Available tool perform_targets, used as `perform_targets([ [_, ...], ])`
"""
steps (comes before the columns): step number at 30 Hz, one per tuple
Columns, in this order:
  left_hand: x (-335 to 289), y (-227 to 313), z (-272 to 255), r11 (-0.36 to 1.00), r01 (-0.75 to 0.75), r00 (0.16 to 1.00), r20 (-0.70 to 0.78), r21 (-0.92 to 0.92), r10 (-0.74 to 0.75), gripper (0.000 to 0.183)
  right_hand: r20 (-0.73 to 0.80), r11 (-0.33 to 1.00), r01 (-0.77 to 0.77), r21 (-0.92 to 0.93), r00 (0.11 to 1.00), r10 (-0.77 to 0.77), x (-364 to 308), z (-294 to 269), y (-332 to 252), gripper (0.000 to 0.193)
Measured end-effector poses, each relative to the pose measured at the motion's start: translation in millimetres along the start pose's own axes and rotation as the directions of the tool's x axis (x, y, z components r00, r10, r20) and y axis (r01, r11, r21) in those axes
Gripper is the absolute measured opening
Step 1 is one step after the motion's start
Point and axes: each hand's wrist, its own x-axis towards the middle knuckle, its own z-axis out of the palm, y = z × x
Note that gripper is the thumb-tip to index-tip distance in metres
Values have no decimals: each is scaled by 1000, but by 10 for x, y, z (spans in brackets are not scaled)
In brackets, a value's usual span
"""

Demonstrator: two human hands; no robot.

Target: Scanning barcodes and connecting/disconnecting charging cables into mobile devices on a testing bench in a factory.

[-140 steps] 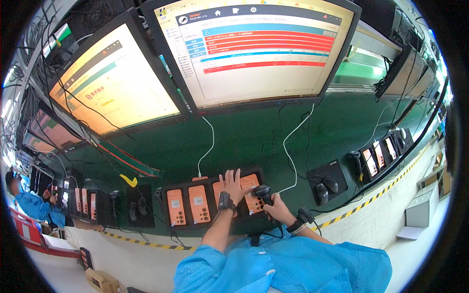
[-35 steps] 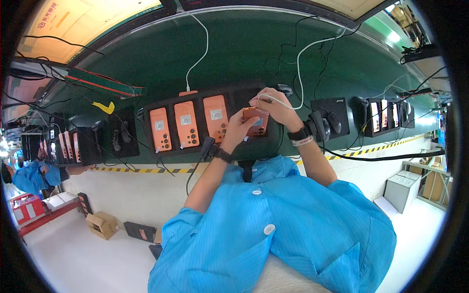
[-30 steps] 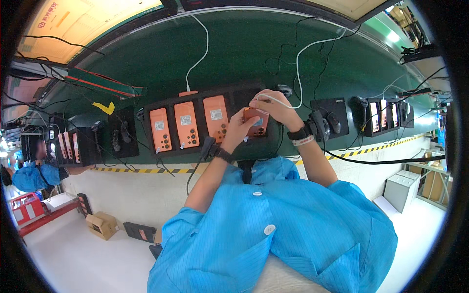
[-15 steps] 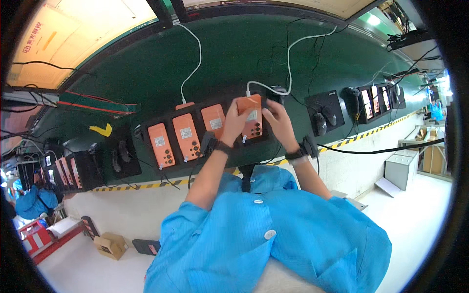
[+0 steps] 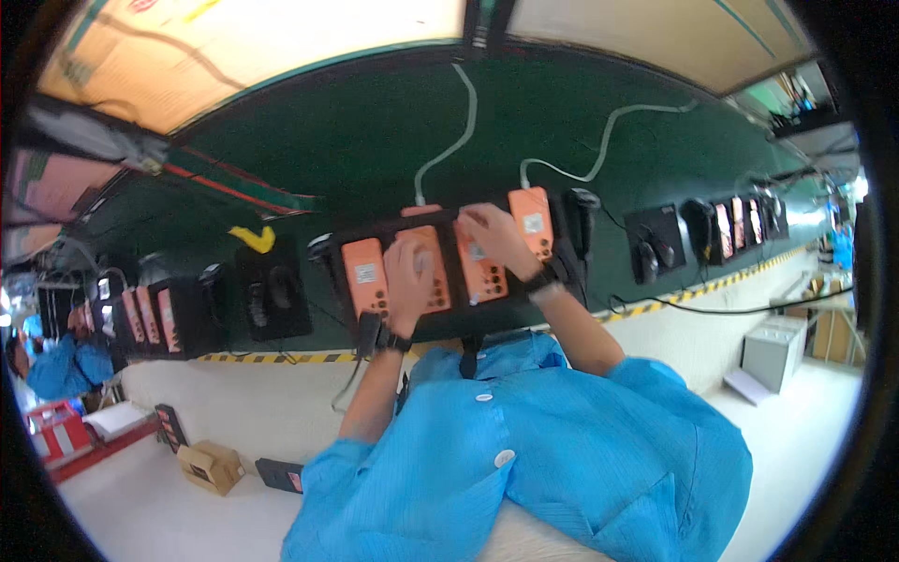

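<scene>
Several orange phones lie backs up in a dark tray [image 5: 433,317], with white labels and dark camera lenses showing. Over the left part of the second phone [image 5: 436,267] is my left hand [image 5: 408,283], its fingers bent and smeared by motion. My right hand [image 5: 499,236] reaches across the upper end of the third phone [image 5: 483,277]; its fingers are bent, but blur hides whether they grip anything. The leftmost phone [image 5: 364,267] lies just left of my left hand. At the right, a phone [image 5: 531,211] has a white cable plugged into its top end.
Behind the tray another orange phone [image 5: 420,211] is joined to a white cable [image 5: 468,117]. Black handheld devices [image 5: 582,220] stand beside the tray. Dark mats [image 5: 272,295] and more phone trays [image 5: 735,229] lie along the green bench. Screens [image 5: 281,47] line the far edge.
The view has shifted, so the bench appears further right. My hands have left the cabled phone at the right and are over the second and third phones. The cabled phone now lies down.
</scene>
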Motion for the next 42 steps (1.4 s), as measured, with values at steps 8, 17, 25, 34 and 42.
perform_targets([
  [8, -1206, -486, -870, 837, 449, 872, -358, 312, -334, 52, 326, 939, -177, -295, 905, 273, 1367, 926, 386, 46],
  [17, -1131, -715, -599, 715, 699, 694, -240, -1, -679, 49, 156, 945, -320, 67, 939, 307, 1314, 942, 328, 34],
  [25, -1051, -700, -507, 662, 749, 621, -343, -4, -705, 48, 282, 839, 231, -493, 954, -97, 803, 972, 19, 29],
  [34, -1034, -791, -586, 733, 679, 685, -403, 50, -607, 46, 385, 869, 226, -440, 922, -45, 867, 1053, -183, 27],
  [42, -372, -1817, -819, 571, 683, 596, -104, -456, -796, 63, 303, 771, 388, -504, 916, -263, 167, 1619, -464, 61],
])
